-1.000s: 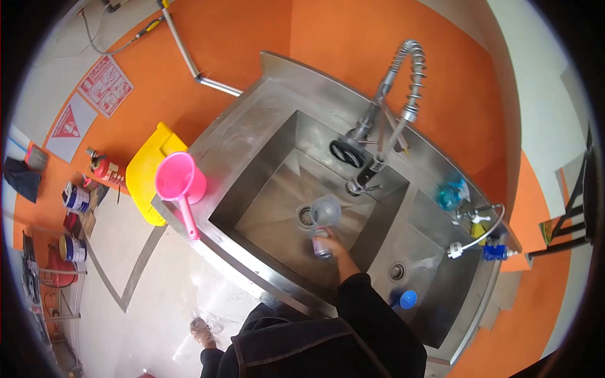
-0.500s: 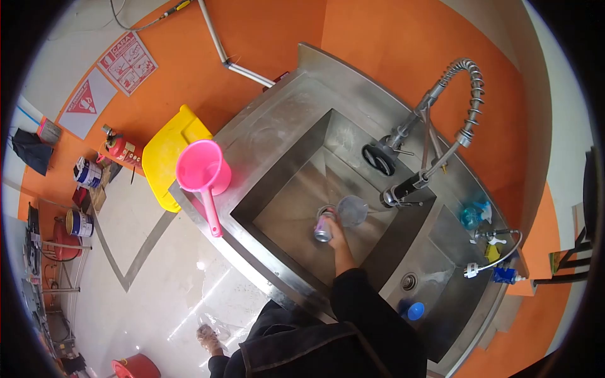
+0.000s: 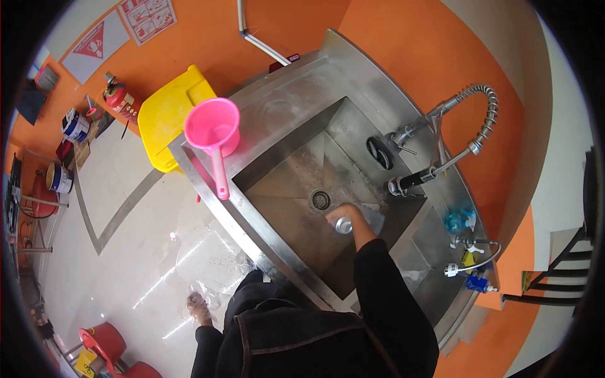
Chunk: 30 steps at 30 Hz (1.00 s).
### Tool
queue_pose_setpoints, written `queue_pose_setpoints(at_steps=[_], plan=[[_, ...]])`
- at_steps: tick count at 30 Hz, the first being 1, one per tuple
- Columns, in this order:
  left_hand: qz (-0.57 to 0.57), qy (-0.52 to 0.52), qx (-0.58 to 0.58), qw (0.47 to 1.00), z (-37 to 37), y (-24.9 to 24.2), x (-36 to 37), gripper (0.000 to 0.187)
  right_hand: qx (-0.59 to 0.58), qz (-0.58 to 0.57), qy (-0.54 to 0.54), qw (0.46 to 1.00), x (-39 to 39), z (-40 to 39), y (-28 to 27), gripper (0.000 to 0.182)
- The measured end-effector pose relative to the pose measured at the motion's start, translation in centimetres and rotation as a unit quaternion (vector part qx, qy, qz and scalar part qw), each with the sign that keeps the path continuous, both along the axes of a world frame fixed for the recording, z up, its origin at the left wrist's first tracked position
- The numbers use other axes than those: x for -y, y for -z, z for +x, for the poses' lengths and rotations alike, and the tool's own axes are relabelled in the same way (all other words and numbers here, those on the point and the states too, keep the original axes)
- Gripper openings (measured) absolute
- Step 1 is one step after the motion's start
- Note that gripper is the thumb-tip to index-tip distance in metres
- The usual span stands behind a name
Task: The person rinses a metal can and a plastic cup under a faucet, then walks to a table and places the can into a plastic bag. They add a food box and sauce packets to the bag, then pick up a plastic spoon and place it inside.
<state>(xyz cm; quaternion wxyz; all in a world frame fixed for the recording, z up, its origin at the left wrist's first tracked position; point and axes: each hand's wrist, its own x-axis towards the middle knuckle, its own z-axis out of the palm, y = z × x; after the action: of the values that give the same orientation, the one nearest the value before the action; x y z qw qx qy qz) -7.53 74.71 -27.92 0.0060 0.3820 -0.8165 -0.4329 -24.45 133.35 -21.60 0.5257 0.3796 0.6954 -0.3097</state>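
Note:
In the sink (image 3: 277,217), my right hand (image 3: 348,214) is closed around a drink can (image 3: 343,225), whose silver end faces me. A clear plastic tub (image 3: 374,218) lies on the sink floor beside the can, partly hidden by my wrist. The drain (image 3: 320,200) shows just left of my fingers. Low at my left side, over the floor, my left hand (image 3: 198,307) is closed on crumpled clear plastic (image 3: 217,293). This plastic covers part of the hand, and its exact shape is hard to make out.
A pink dipper (image 3: 214,123) rests on the sink's left ledge, beside a yellow bin (image 3: 173,116). A spring-hose faucet (image 3: 488,120) rises behind the basin. Spray bottles (image 3: 457,222) and a small tap (image 3: 472,242) stand at the right. Red buckets (image 3: 104,343) sit on the floor.
My right hand has turned with the can and moved toward me, away from the drain, which now shows. The view has shifted, and the small basin with the blue cup is now mostly behind my arm.

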Motion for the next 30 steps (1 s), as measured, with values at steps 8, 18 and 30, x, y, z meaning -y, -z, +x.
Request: queue_pose_setpoints(at_steps=[8, 18, 30], plan=[[-0.004, -0.009, 0.004, 1.0, 1.2, 2.9, 2.3, 0.019, -0.005, 0.237, -0.265, 0.935, 3.9, 2.7, -0.1, 0.049], [-0.038, 0.028, 0.055, 0.997, 0.2, 1.2, 1.5, 0.02, -0.511, -0.007, 0.353, 0.783, -0.2, 9.4, 5.6, 0.054], [-0.041, 0.064, 0.026, 0.997, -2.2, -2.2, 0.6, 0.023, -0.44, -0.205, 0.531, 0.694, 2.0, 12.2, 10.2, 0.039]])
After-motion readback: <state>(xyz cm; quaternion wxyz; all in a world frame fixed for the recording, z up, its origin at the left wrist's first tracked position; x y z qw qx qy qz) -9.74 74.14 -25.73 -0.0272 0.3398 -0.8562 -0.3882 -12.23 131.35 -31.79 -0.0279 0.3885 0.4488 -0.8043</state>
